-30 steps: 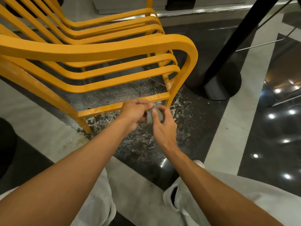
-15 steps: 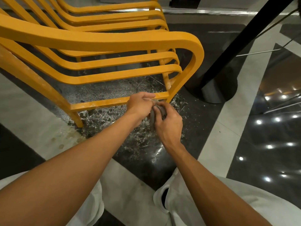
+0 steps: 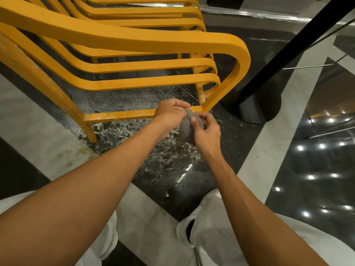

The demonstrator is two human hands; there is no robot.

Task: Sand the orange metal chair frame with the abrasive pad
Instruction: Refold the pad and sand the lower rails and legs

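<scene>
At the right end of the orange chair frame (image 3: 134, 39)'s bottom rail (image 3: 119, 115), still bunches the grey abrasive pad (image 3: 185, 129) with both hands, as half a second before, but bares more of it, hanging just below that rail. Grips its top with the left hand (image 3: 169, 114), against the rail; pinches its front with the right hand (image 3: 206, 131). Right of the rail, apart from it, meets a round black post base (image 3: 257, 108) on glossy speckled stone floor (image 3: 172, 160). Shows flat curved slats (image 3: 146, 81), dust-paled paint, a soft crumpled pad.
</scene>
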